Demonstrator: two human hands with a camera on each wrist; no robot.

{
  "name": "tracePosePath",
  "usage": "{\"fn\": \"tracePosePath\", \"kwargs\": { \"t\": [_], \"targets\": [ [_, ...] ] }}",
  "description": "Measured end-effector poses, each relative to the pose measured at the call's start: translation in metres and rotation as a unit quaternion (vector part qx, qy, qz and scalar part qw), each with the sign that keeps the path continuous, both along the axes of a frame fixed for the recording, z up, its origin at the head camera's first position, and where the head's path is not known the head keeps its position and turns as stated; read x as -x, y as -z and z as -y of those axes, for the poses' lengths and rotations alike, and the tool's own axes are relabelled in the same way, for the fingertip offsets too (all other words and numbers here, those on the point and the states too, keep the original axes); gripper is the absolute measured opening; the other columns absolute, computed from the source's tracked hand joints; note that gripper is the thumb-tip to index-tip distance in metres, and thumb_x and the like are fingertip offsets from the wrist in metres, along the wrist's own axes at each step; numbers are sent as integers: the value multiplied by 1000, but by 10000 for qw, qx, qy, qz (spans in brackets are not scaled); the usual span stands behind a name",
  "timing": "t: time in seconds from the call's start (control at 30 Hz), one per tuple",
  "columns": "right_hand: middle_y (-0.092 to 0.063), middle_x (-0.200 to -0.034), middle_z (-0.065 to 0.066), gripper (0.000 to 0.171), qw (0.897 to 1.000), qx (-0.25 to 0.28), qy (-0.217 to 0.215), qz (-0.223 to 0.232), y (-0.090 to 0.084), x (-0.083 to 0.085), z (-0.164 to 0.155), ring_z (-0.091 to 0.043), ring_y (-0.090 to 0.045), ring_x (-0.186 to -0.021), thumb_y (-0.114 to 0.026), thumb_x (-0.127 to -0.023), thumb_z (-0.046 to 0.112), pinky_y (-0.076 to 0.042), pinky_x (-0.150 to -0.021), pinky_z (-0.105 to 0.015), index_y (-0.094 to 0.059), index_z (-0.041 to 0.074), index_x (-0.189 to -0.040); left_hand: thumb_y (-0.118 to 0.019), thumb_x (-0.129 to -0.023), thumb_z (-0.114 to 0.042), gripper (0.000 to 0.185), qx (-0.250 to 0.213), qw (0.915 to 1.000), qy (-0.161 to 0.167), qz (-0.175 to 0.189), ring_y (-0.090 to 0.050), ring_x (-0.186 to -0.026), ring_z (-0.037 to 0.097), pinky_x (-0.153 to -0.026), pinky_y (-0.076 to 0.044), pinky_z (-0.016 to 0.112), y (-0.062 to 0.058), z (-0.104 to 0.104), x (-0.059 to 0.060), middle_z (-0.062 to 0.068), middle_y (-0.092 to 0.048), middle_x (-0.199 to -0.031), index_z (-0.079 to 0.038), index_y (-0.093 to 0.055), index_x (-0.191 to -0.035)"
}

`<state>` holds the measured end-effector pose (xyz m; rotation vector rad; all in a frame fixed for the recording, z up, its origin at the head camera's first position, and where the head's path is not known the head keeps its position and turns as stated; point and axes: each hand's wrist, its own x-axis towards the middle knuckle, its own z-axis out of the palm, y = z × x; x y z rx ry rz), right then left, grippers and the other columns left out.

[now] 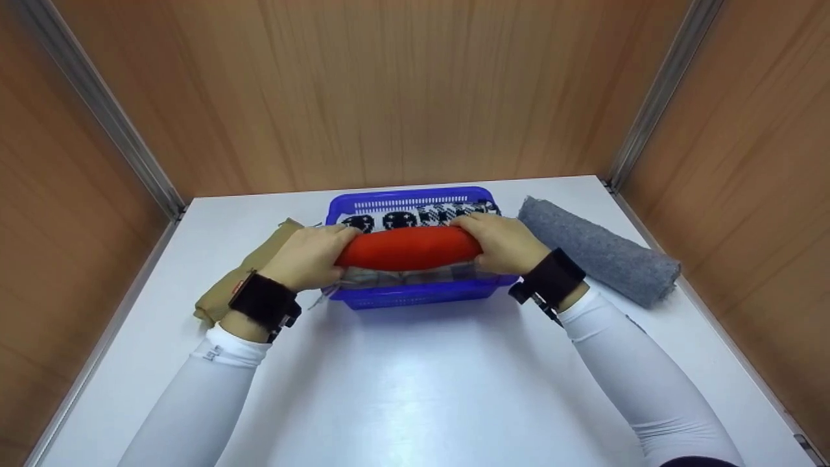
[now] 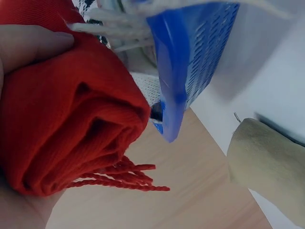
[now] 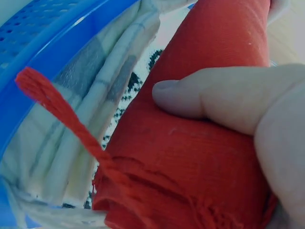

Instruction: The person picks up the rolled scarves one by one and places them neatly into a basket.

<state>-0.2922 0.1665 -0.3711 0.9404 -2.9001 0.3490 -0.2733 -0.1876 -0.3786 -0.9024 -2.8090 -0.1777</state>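
Note:
A rolled red scarf (image 1: pixel 410 248) with twisted fringe spans both hands, over a blue plastic basket (image 1: pixel 415 299). My left hand (image 1: pixel 310 256) grips its left end, and my right hand (image 1: pixel 506 243) grips the right end, thumb across the roll in the right wrist view. Under the scarf, the basket holds a black-and-white patterned cloth (image 1: pixel 447 213) at the back and a pale checked, fringed cloth (image 3: pixel 90 124) at the front. The left wrist view shows the scarf's coiled end (image 2: pixel 90 138). The roll hides part of the basket's contents.
Left of the basket lies a tan rolled cloth (image 1: pixel 240 279), partly behind the left hand. A grey rolled cloth (image 1: pixel 600 250) lies at the right. Wooden panels (image 1: pixel 402 97) enclose the white table (image 1: pixel 402 389) at the back and on both sides.

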Motion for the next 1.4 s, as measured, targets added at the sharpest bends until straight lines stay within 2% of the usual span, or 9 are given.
{"fn": "tracePosePath", "kwargs": {
  "t": [0.37, 0.63, 1.0, 1.27, 1.4],
  "targets": [
    [-72, -135, -16, 65, 9999, -30, 47, -112, -4, 1, -10, -38, -72, -120, -85, -85, 6, -61, -99, -62, -64, 14, -146, -82, -85, -9, 53, -45, 9999, 31, 89, -76, -102, 40, -97, -62, 59, -3, -10, 4, 17, -78, -120, -6, -67, -136],
    [-72, -138, -15, 64, 9997, -148, 132, -127, -9, 5, -13, -39, -71, -123, -84, -86, 7, -59, -102, -64, -63, 14, -146, -81, -86, -11, 50, -64, 9999, 55, 150, -75, -104, 38, -96, -62, 58, -6, -15, 10, 15, -78, -121, -6, -68, -134],
    [-72, -137, -19, 63, 9993, -195, 267, -181, -18, 16, -18, -42, -70, -123, -83, -90, 9, -57, -103, -67, -61, 13, -149, -79, -86, -6, 49, -2, 9998, -30, 201, -74, -107, 41, -100, -60, 61, -21, -21, 21, 16, -77, -125, -7, -66, -133],
    [-73, -132, -20, 64, 9981, -126, 238, -548, -18, 27, -23, -42, -71, -120, -83, -87, 3, -59, -100, -65, -62, 11, -147, -77, -88, -9, 47, 112, 9999, -29, 118, -75, -109, 41, -100, -60, 61, -26, -25, 30, 18, -76, -124, -6, -65, -134],
    [-72, -134, -18, 68, 9979, -107, 351, -540, -21, 32, -24, -42, -70, -122, -83, -84, -1, -58, -102, -65, -62, 12, -147, -78, -89, -11, 44, 58, 10000, -39, 9, -75, -108, 40, -99, -60, 60, -28, -26, 36, 18, -77, -122, -5, -65, -130]
  ]
}}
